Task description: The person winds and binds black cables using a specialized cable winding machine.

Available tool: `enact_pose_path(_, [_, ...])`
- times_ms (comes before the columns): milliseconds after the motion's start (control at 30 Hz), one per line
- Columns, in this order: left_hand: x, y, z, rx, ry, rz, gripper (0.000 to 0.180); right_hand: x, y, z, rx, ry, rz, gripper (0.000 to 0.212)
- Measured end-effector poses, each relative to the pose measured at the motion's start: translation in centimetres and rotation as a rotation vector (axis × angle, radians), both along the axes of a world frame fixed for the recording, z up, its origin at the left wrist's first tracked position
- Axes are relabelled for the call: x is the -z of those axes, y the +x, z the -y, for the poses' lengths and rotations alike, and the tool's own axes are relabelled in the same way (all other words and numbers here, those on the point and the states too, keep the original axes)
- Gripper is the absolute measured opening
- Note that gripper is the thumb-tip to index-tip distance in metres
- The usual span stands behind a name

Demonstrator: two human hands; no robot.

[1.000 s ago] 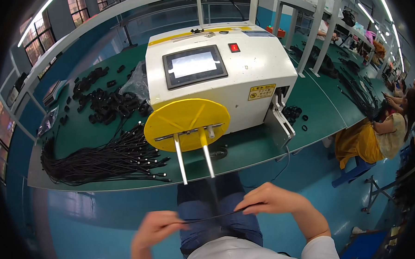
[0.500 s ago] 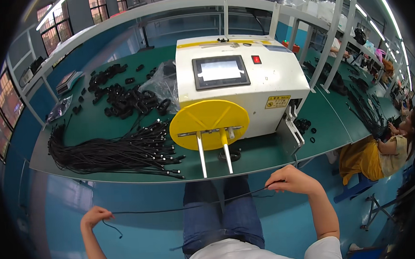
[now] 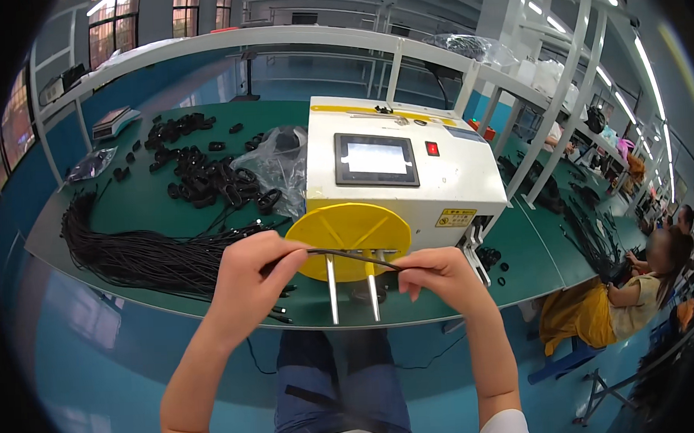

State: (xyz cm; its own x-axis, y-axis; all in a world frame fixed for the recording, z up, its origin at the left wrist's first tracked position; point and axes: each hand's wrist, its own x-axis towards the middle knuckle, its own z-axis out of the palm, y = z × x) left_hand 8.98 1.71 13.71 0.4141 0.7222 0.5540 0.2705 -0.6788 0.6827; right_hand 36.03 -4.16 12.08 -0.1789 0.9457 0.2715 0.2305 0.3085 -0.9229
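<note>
A black cable [image 3: 354, 256] stretches between my two hands, in front of the yellow disc [image 3: 347, 223] of a white winding machine [image 3: 431, 183]. My left hand [image 3: 251, 281] is closed on its left part, thumb and fingers pinched together. My right hand [image 3: 444, 279] pinches it farther right, fingertips pressed together. Loose lengths of the cable hang below both hands, over the floor and my legs. Two rods, one silver [image 3: 333, 294] and one partly yellow [image 3: 372, 297], stick out from the disc just below the stretched cable. Whether the cable touches them, I cannot tell.
On the green table [image 3: 140, 183], a big bundle of black cables [image 3: 143, 252] lies left, partly behind my left arm. Several coiled cables [image 3: 206, 172] and a clear plastic bag [image 3: 271, 169] lie behind it. A person in yellow [image 3: 576, 315] sits at the right.
Both hands have risen from below the table edge to the disc and come closer together, with the cable still held. The view has shifted, and the machine sits lower in it.
</note>
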Motion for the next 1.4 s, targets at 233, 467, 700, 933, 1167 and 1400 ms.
enact_pose_path(233, [5.0,3.6,-3.5,0.016,-0.044,0.018,0.007,9.2,1.9,-2.2,0.227,-0.268,-0.113,0.016])
enact_pose_path(467, [6.2,3.7,-4.7,-0.019,-0.052,0.023,0.008,10.5,0.4,-3.3,0.498,0.377,0.445,0.009])
enact_pose_path(700, [7.4,3.5,-4.1,-0.041,-0.025,0.036,0.007,11.4,-0.4,-3.9,0.523,0.501,0.481,0.009])
enact_pose_path(933, [7.7,4.7,-4.2,-0.143,0.044,0.061,0.006,12.1,-0.7,-4.9,0.591,0.356,0.377,0.012])
enact_pose_path(1167, [7.8,5.4,-4.3,-0.188,0.088,0.077,0.006,11.6,-0.1,-5.0,0.567,0.534,0.414,0.015])
enact_pose_path(1400, [8.2,4.3,-4.5,-0.139,0.080,0.040,0.006,10.6,0.6,-4.9,0.570,0.473,0.680,0.008])
